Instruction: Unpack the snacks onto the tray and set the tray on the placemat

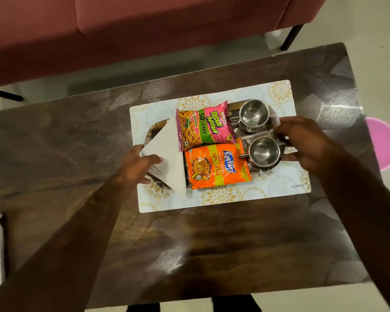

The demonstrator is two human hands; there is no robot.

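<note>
Tray (276, 134) sits on placemat (223, 199) between both hands, left hand (136, 164) gripping its napkin-side rim, right hand (302, 140) gripping the rim by the steel cups (253, 115), snack packs (206, 126) aboard; lower level, centre it, then let go evenly.

Loaded tray (152, 131) on placemat (277, 188), seemingly gripped

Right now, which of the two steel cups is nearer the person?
The cup beside the orange packet. The other cup sits farther back, next to the pink packet.
</note>
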